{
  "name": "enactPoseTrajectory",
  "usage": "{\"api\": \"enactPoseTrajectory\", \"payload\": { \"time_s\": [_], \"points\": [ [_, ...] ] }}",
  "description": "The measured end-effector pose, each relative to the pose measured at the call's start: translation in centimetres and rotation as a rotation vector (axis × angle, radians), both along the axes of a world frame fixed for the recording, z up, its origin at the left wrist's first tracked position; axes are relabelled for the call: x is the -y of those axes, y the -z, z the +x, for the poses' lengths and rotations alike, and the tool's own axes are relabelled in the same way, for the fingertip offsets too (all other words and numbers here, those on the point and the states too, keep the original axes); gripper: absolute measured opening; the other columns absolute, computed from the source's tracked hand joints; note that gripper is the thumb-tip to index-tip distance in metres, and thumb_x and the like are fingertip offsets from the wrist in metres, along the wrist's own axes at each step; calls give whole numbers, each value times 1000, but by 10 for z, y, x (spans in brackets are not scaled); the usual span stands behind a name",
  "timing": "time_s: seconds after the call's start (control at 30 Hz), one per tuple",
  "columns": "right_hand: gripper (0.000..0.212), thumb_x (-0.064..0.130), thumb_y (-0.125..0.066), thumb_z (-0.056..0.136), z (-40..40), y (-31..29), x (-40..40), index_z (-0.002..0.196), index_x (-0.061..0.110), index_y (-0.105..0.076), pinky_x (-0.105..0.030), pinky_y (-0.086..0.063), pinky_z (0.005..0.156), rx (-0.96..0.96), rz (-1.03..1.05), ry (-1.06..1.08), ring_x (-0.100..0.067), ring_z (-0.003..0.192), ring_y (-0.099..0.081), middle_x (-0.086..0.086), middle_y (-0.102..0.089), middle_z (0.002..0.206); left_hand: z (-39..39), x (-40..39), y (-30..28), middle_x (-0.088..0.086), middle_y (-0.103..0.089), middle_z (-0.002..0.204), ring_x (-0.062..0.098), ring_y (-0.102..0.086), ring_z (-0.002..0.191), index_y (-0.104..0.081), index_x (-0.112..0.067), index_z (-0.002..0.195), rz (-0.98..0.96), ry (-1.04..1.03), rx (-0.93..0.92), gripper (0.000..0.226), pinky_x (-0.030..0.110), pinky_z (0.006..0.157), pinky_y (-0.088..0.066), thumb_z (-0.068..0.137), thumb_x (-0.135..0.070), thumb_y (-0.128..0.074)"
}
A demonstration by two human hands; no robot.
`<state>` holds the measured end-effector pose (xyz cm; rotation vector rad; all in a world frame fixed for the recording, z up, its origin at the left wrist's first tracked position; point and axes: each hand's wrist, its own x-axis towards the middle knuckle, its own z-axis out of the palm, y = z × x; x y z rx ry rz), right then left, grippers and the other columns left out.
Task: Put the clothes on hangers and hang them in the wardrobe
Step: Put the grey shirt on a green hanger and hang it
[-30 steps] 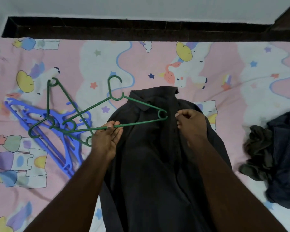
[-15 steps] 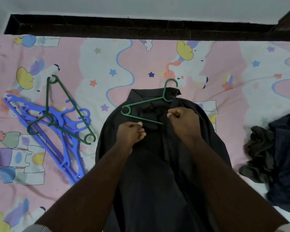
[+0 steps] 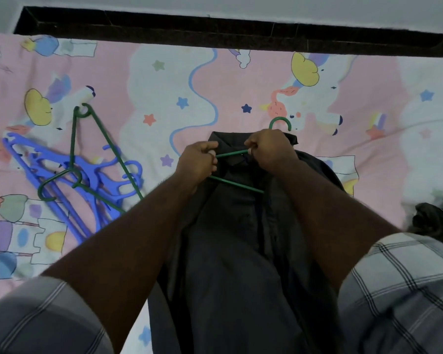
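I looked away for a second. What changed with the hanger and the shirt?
The green hanger swung from the left over the dark shirt, hook now past the collar. The left hand shifted to its left end; the right hand moved up to the collar. Spare hangers stayed put.

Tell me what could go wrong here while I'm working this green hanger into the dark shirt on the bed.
1. The shirt looks buttoned below the collar, so the green hanger, held at the neck by the left hand and right hand, may jam or strain the collar.
2. One end seems inside and the other outside, so the shirt might sit lopsided and slip off when lifted.
3. The spare hangers lie tangled by the left forearm and could snag.
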<state>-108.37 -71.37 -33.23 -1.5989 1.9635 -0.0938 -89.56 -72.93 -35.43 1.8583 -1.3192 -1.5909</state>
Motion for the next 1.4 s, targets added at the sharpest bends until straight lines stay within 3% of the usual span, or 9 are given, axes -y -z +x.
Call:
{"api": "enactPoseTrajectory", "payload": {
  "time_s": [0.07,0.2,0.43,0.67,0.83,1.07,1.17,1.3,1.4],
  "points": [
    [29,16,-68,91,-3,7,2,120,16,-72,-39,-49,102,-24,34,-53,-29,111,-63,-9,-70,120,-9,17,4,7,-70,87,14,-63,61,-61,-20,135,-38,130,80,37,21,55,-51,100,-13,-52],
    [30,13,-66,91,-7,17,4,120,18,-72,-37,-49,101,-37,26,-118,-28,111,-62,-9,-69,122,-21,34,9,11,-65,131,33,-63,115,-57,-23,141,-144,494,321,40,41,103,-49,101,-28,-55],
    [29,5,-57,90,-24,-5,-11,112,15,-73,-41,-51,83,-151,-150,-169,-33,99,-59,-10,-63,107,-4,47,-2,12,-67,83,29,-62,86,-65,-5,85,-270,418,594,42,30,74,-40,95,-46,-59],
    [30,1,-54,91,-43,-21,-24,114,12,-70,-40,-47,81,-203,-228,-77,-36,103,-54,-14,-62,108,20,40,-25,4,-70,81,29,-70,88,-68,-10,86,-195,312,481,11,38,86,-55,78,-6,-61],
    [30,1,-51,92,-36,-19,-25,115,11,-67,-39,-45,78,-238,-191,-101,-35,103,-52,-16,-59,107,26,39,-42,-6,-66,73,19,-65,74,-63,-23,77,-280,297,476,17,23,62,-44,74,-7,-58],
    [21,7,-52,94,-13,-15,-28,109,11,-66,-37,-42,75,-243,-195,-164,-35,105,-54,-14,-58,106,21,42,-73,-8,-69,76,15,-67,76,-70,-18,81,-386,265,446,13,23,70,-47,79,-13,-58],
    [19,8,-53,90,13,-16,-32,100,7,-69,-36,-47,77,-61,-197,-190,-35,99,-60,-13,-63,103,2,46,-85,-4,-72,80,19,-73,81,-70,-17,89,-353,77,198,12,32,81,-59,84,-14,-61],
    [29,-2,-58,83,11,-19,-52,101,10,-77,-20,-43,84,171,-287,177,-25,97,-68,-7,-75,102,-7,35,-81,3,-71,91,22,-72,82,-66,-15,104,-283,-33,14,14,40,86,-60,91,-20,-64],
    [16,17,-68,86,-10,-17,-95,97,22,-78,-23,-52,85,274,-301,571,-14,86,-71,5,-76,90,-12,-10,-60,1,-67,75,21,-64,66,-63,-15,94,-186,-77,-63,8,34,71,-56,92,-8,-62]
  ]
}}
